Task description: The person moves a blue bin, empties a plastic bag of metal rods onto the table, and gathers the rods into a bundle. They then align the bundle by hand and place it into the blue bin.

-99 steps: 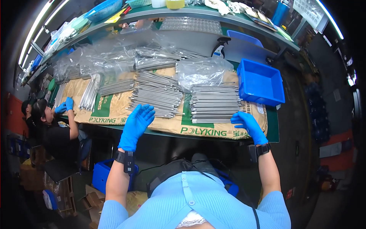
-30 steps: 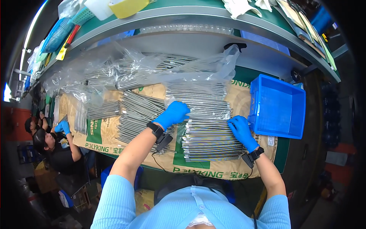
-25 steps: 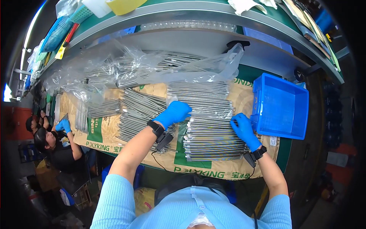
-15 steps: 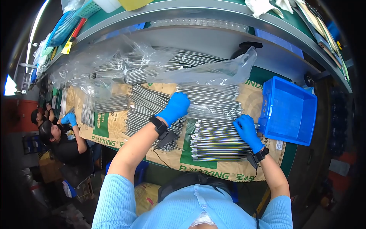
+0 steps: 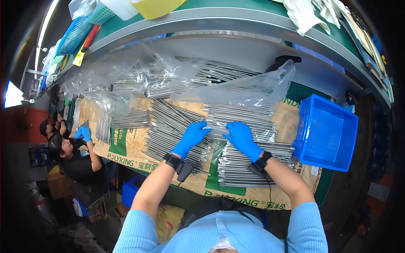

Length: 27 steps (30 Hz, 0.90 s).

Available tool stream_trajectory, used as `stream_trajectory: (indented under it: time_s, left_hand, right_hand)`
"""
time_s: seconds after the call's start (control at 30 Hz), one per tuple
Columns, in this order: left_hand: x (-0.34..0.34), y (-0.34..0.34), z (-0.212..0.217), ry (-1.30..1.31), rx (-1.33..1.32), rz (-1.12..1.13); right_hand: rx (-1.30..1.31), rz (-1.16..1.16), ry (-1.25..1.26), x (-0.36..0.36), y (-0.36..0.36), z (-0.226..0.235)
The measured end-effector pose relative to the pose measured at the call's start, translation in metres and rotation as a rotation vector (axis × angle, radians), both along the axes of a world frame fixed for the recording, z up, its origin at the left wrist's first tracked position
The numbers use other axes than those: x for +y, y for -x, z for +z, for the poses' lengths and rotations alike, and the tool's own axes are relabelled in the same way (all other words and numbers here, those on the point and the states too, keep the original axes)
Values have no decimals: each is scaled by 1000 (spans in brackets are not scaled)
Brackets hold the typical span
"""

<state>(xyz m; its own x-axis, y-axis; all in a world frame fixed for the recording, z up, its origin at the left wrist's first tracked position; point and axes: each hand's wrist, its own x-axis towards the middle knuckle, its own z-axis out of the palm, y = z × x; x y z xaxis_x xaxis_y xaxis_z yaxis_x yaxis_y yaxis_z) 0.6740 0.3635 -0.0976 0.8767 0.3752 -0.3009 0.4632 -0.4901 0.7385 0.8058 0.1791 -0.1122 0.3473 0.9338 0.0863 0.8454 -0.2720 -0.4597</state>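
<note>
My left hand (image 5: 194, 137), in a blue glove, is closed at the left end of the middle stack of thin metal rods (image 5: 244, 113). My right hand (image 5: 244, 140), gloved alike, is closed just to its right, over the near side of that stack. Between the two hands runs a strip of clear plastic (image 5: 217, 132), which both seem to pinch; the fingertips are partly hidden. Nearer to me lies a neat row of rods (image 5: 244, 166), partly under my right wrist. Crossed, looser rods (image 5: 168, 122) lie left of my left hand.
Clear plastic sheeting (image 5: 253, 86) drapes over rods at the back. A blue bin (image 5: 327, 133) stands at the right. Brown printed paper (image 5: 287, 120) covers the bench. A shelf edge (image 5: 236, 13) crosses above. Two people sit at the left, one with blue gloves (image 5: 83, 133).
My right hand has moved left from the right end of the near row to beside my left hand. The left hand has come slightly nearer to me. The view has shifted a little.
</note>
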Motion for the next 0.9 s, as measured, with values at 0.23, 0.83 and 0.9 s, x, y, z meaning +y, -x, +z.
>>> stream_trajectory:
  time_s: [0.23,0.83,0.9]
  left_hand:
    - [-18,-9,-1,385,-62,284]
    - [-44,-151,112,486,-276,93]
    - [-44,-141,116,504,-159,251]
  right_hand:
    - [167,13,-66,15,-18,-17]
    - [460,-352,-361,-19,-120,52]
    - [361,-376,-271,-22,-111,55]
